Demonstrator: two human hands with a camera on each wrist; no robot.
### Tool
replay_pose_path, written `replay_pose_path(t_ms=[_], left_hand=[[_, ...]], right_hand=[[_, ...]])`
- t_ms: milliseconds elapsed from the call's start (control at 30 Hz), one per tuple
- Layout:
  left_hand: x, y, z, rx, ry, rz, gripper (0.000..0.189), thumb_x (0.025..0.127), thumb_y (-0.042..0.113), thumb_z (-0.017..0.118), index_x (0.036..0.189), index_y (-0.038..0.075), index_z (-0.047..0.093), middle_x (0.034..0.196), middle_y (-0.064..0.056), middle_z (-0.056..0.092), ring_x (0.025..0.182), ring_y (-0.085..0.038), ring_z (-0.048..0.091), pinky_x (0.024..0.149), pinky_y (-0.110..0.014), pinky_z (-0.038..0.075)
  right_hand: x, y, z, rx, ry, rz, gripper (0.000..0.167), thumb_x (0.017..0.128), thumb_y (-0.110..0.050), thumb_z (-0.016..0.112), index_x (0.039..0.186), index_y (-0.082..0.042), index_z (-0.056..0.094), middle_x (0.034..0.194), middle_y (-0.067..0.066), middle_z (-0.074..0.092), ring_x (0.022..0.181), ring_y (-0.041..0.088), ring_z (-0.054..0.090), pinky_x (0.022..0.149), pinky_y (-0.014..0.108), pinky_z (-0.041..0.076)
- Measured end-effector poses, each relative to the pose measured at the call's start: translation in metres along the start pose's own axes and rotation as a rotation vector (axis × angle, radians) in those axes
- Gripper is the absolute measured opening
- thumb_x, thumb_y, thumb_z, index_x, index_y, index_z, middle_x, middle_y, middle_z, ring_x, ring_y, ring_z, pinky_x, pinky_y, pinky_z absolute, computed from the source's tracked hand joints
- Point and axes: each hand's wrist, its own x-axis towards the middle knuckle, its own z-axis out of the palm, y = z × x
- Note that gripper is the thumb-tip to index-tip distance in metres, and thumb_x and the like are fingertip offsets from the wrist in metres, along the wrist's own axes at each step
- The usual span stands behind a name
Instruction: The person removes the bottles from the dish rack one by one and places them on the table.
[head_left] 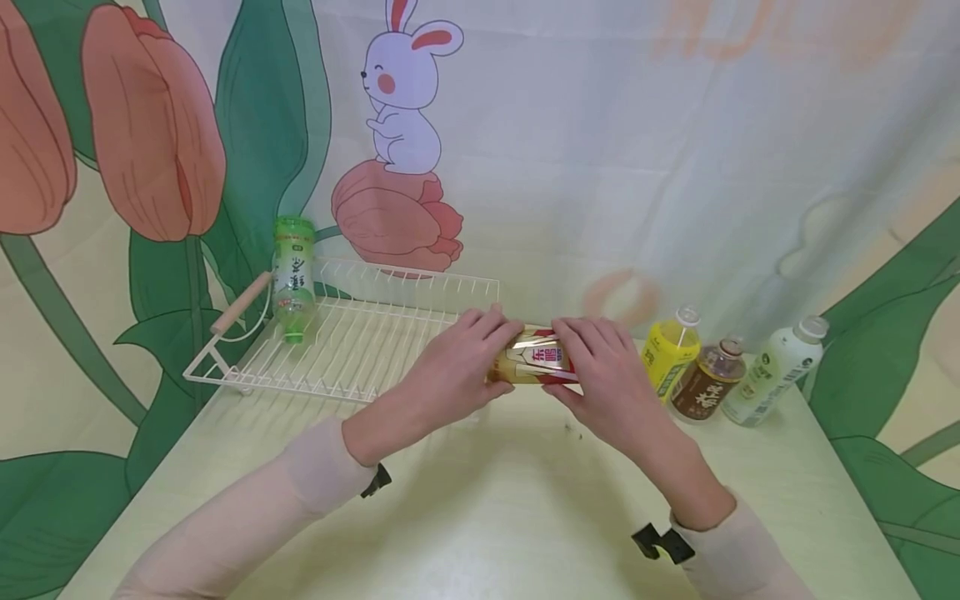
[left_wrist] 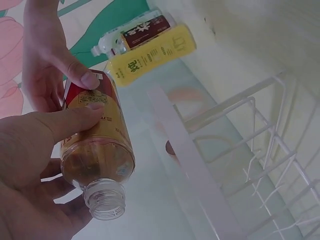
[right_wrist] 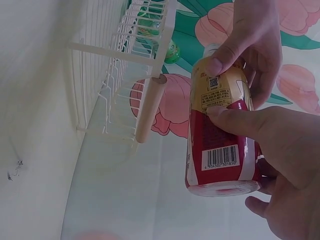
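Note:
A plastic bottle with a gold and red label (head_left: 536,357) lies level between both hands, in front of the printed backdrop. My left hand (head_left: 457,358) grips its neck half, thumb along the label. My right hand (head_left: 609,379) holds the base half, fingers over the top and thumb below. The left wrist view shows the bare, threaded mouth (left_wrist: 106,200) of this bottle, without a cap. A barcode (right_wrist: 220,157) on the red part of the label faces the right wrist camera. The right end of a white wire rack (head_left: 352,333) is partly hidden behind my left hand.
In the rack's left end lies a green bottle (head_left: 294,271), its neck toward me, beside a wooden handle (head_left: 242,303). At the table's right back stand a yellow-labelled bottle (head_left: 669,354), a brown-labelled bottle (head_left: 707,383) and a pale green bottle (head_left: 776,371).

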Motion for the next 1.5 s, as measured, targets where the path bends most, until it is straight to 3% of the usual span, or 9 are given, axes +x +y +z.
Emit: replay_pose_path(t_ms=[233, 567, 800, 1200, 1500], left_hand=[[-0.001, 0.001, 0.002, 0.002, -0.016, -0.009, 0.075, 0.082, 0.029, 0.094, 0.145, 0.008, 0.059, 0.144, -0.013, 0.061, 0.126, -0.03, 0.056, 0.1, -0.036, 0.056], [-0.002, -0.003, 0.0, -0.01, -0.064, 0.006, 0.076, 0.084, 0.032, 0.093, 0.147, 0.007, 0.058, 0.14, -0.01, 0.061, 0.13, -0.032, 0.055, 0.104, -0.037, 0.054], [-0.003, -0.009, -0.008, -0.038, -0.071, 0.002, 0.079, 0.083, 0.033, 0.094, 0.149, 0.009, 0.055, 0.141, -0.008, 0.059, 0.129, -0.029, 0.055, 0.107, -0.04, 0.052], [-0.01, -0.036, -0.025, -0.039, -0.061, -0.122, 0.089, 0.083, 0.04, 0.093, 0.154, 0.007, 0.05, 0.141, -0.01, 0.059, 0.13, -0.03, 0.054, 0.111, -0.044, 0.048], [-0.021, -0.078, -0.039, -0.088, -0.035, -0.275, 0.094, 0.084, 0.037, 0.092, 0.159, 0.012, 0.043, 0.151, -0.012, 0.052, 0.14, -0.035, 0.047, 0.112, -0.058, 0.043]], right_hand=[[-0.001, 0.0, 0.002, 0.017, -0.016, 0.014, 0.086, 0.078, -0.029, 0.097, 0.148, -0.002, 0.055, 0.142, 0.015, 0.06, 0.13, 0.037, 0.052, 0.11, 0.055, 0.043], [-0.001, -0.003, 0.003, 0.025, -0.064, 0.045, 0.085, 0.08, -0.032, 0.096, 0.149, -0.004, 0.055, 0.142, 0.013, 0.061, 0.129, 0.036, 0.054, 0.108, 0.055, 0.045], [0.001, -0.002, 0.001, 0.031, -0.031, 0.036, 0.084, 0.078, -0.033, 0.097, 0.147, -0.005, 0.056, 0.138, 0.013, 0.063, 0.126, 0.035, 0.057, 0.105, 0.054, 0.047], [-0.001, 0.008, -0.002, 0.011, 0.034, 0.05, 0.085, 0.079, -0.033, 0.096, 0.147, -0.004, 0.056, 0.138, 0.015, 0.061, 0.124, 0.037, 0.056, 0.102, 0.059, 0.047], [-0.008, 0.018, -0.001, 0.049, 0.124, 0.044, 0.08, 0.078, -0.025, 0.097, 0.142, -0.001, 0.056, 0.134, 0.022, 0.056, 0.122, 0.04, 0.053, 0.099, 0.062, 0.044]])
